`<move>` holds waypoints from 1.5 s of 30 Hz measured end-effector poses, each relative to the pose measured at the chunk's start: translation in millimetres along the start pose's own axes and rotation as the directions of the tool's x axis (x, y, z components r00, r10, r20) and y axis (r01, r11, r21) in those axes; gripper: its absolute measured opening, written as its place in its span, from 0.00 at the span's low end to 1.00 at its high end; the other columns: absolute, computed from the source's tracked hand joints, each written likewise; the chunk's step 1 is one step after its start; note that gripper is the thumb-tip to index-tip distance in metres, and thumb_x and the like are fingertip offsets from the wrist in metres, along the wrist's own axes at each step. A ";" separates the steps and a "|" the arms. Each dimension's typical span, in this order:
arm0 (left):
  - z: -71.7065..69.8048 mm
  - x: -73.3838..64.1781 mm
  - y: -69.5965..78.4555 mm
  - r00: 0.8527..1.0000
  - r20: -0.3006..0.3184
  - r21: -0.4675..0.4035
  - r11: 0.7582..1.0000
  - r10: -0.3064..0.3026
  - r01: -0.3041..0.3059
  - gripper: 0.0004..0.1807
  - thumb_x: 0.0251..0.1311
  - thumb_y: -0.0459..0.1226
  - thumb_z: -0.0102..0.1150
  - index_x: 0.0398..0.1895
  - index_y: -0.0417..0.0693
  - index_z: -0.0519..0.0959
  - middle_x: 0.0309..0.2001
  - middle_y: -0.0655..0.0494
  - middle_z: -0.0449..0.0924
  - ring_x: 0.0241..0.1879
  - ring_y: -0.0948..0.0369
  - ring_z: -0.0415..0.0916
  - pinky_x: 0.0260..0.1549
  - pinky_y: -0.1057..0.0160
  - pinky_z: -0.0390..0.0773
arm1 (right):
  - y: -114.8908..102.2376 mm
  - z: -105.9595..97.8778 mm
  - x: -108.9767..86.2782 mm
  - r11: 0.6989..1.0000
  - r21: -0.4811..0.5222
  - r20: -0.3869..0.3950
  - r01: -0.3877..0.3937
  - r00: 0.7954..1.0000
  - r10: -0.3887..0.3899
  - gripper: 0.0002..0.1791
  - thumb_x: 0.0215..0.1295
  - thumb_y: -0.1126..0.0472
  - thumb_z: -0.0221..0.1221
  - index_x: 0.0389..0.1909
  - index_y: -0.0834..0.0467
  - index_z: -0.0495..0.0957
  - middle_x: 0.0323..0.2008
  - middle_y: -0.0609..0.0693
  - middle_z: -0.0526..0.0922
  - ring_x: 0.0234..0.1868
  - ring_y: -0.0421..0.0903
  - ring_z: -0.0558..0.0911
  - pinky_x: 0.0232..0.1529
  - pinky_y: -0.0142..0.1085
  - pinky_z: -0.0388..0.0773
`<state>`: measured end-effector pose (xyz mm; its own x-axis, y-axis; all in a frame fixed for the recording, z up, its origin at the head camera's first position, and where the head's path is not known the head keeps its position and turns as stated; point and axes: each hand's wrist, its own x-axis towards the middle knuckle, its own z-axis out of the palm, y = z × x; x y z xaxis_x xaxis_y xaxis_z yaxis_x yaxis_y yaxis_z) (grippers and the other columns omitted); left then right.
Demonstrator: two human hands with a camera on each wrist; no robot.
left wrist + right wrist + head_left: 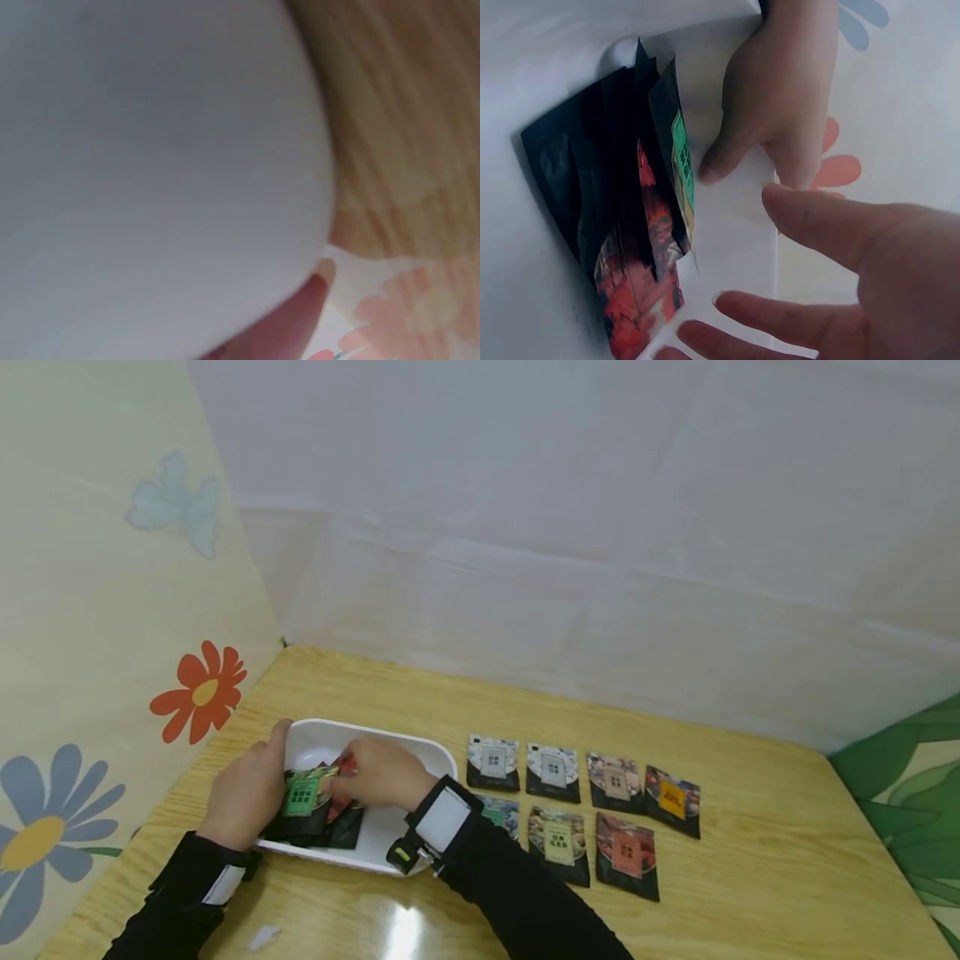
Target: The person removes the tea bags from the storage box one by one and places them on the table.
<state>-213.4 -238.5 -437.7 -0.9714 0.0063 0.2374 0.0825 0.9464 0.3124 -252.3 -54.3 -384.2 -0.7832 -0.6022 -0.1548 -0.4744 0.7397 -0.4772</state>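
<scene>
My left hand point(246, 789) grips the left end of a white plastic bin point(397, 737), its thumb over the rim inside and fingers along the outer wall. In the left wrist view the bin's wall point(165, 172) fills most of the picture, a fingertip point(319, 281) below its edge. Inside the bin lean several dark flat packets, among them a green-labelled packet point(302, 795) and a red packet point(634, 292). My right hand point(386, 772) reaches into the bin over them. Its fingers point(761, 319) and thumb are spread apart beside the packets in the right wrist view, with nothing between them.
Right of the bin, several packets lie face up on the wooden table point(765, 835) in two rows, including a red-labelled packet point(627, 856) and an orange-labelled packet point(672, 800). A white scrap point(264, 937) lies near the front edge. White sheeting point(562, 568) hangs behind.
</scene>
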 end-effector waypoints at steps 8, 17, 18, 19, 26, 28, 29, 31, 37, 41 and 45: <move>-1.7 -1.7 2.4 1.000 -0.021 0.020 1.000 0.018 -0.017 0.29 0.58 0.28 0.58 0.62 0.35 0.60 0.32 0.34 0.77 0.23 0.48 0.76 0.21 0.47 0.77 | 9.0 2.9 7.7 0.999 0.045 0.013 -0.029 1.000 0.028 0.24 0.61 0.43 0.59 0.49 0.57 0.80 0.38 0.44 0.82 0.29 0.37 0.75 0.27 0.29 0.70; 0.5 -0.2 2.6 1.000 -0.015 0.023 1.000 0.008 -0.008 0.28 0.59 0.28 0.56 0.62 0.35 0.59 0.33 0.34 0.77 0.24 0.49 0.76 0.22 0.47 0.77 | 11.5 14.5 9.1 0.994 -0.107 -0.133 -0.023 0.991 0.009 0.16 0.56 0.46 0.64 0.36 0.54 0.81 0.23 0.40 0.75 0.23 0.37 0.71 0.20 0.30 0.63; 0.5 0.1 2.8 1.000 -0.012 0.023 1.000 0.007 -0.007 0.28 0.59 0.28 0.57 0.62 0.35 0.59 0.33 0.35 0.77 0.24 0.49 0.76 0.23 0.48 0.77 | 11.4 15.7 9.0 0.993 -0.115 -0.141 -0.024 0.990 0.007 0.16 0.56 0.47 0.65 0.35 0.55 0.81 0.22 0.40 0.73 0.23 0.37 0.70 0.20 0.30 0.63; 0.6 0.4 3.1 1.000 -0.009 0.022 1.000 0.005 -0.005 0.28 0.60 0.28 0.57 0.62 0.35 0.59 0.33 0.35 0.78 0.25 0.49 0.76 0.23 0.48 0.77 | 11.1 16.5 8.8 0.993 -0.112 -0.147 -0.025 0.989 0.008 0.15 0.55 0.48 0.66 0.35 0.55 0.80 0.22 0.41 0.72 0.23 0.37 0.70 0.20 0.30 0.62; 0.4 1.2 3.4 1.000 -0.001 0.016 1.000 -0.006 0.006 0.28 0.60 0.29 0.57 0.62 0.36 0.59 0.34 0.35 0.77 0.26 0.49 0.76 0.26 0.47 0.78 | 13.3 20.4 11.9 0.998 -0.054 -0.164 -0.022 0.986 0.012 0.19 0.48 0.52 0.70 0.39 0.57 0.82 0.25 0.41 0.75 0.27 0.38 0.72 0.26 0.28 0.65; 0.7 1.3 2.6 1.000 -0.006 0.018 1.000 -0.004 0.004 0.28 0.60 0.29 0.57 0.62 0.36 0.59 0.34 0.35 0.77 0.26 0.49 0.76 0.25 0.47 0.78 | 14.7 19.8 12.9 1.000 -0.017 -0.146 0.006 0.989 -0.009 0.22 0.47 0.53 0.71 0.42 0.59 0.82 0.24 0.42 0.75 0.26 0.38 0.72 0.27 0.27 0.66; 0.8 1.4 2.3 1.000 -0.009 0.021 1.000 -0.002 0.002 0.28 0.60 0.29 0.57 0.62 0.36 0.59 0.34 0.35 0.77 0.25 0.49 0.76 0.25 0.47 0.78 | 15.4 19.3 13.3 1.000 0.011 -0.132 0.020 0.991 -0.018 0.23 0.47 0.53 0.71 0.43 0.60 0.82 0.24 0.42 0.74 0.26 0.38 0.71 0.27 0.27 0.66; 1.1 1.2 1.4 1.000 -0.015 0.027 1.000 0.001 -0.001 0.28 0.60 0.29 0.56 0.62 0.36 0.59 0.33 0.35 0.77 0.24 0.49 0.76 0.23 0.48 0.77 | 16.8 18.0 13.9 0.997 0.072 -0.090 0.034 0.996 -0.027 0.22 0.49 0.53 0.71 0.44 0.60 0.82 0.22 0.43 0.74 0.24 0.38 0.71 0.26 0.27 0.66; 1.6 0.7 0.9 0.999 -0.026 0.030 0.999 0.021 -0.020 0.26 0.61 0.28 0.55 0.62 0.37 0.60 0.32 0.36 0.77 0.24 0.49 0.77 0.19 0.50 0.75 | 20.5 14.6 10.5 0.961 0.277 0.046 0.021 0.998 -0.035 0.22 0.55 0.54 0.67 0.49 0.59 0.79 0.25 0.44 0.77 0.24 0.37 0.74 0.28 0.29 0.72; 1.1 0.5 1.3 0.999 -0.025 0.031 0.999 0.032 -0.031 0.27 0.61 0.29 0.55 0.62 0.37 0.60 0.32 0.35 0.77 0.25 0.48 0.77 0.21 0.48 0.76 | 21.8 10.6 2.5 0.852 0.513 0.214 -0.105 0.977 -0.008 0.35 0.54 0.66 0.66 0.64 0.56 0.67 0.33 0.50 0.78 0.26 0.45 0.80 0.28 0.38 0.80; 1.4 0.1 1.2 0.999 -0.032 0.032 0.999 0.044 -0.043 0.26 0.60 0.28 0.55 0.61 0.36 0.60 0.32 0.35 0.77 0.24 0.47 0.77 0.19 0.48 0.75 | 23.2 5.5 -4.0 0.788 0.598 0.245 -0.149 0.969 -0.002 0.46 0.51 0.75 0.64 0.72 0.51 0.59 0.41 0.55 0.80 0.27 0.49 0.83 0.27 0.43 0.80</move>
<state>-213.7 -236.9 -438.6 -0.9592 0.0376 0.2802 0.1169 0.9552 0.2719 -257.9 -36.4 -399.3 -0.6595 -0.6593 -0.3613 -0.0166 0.4932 -0.8697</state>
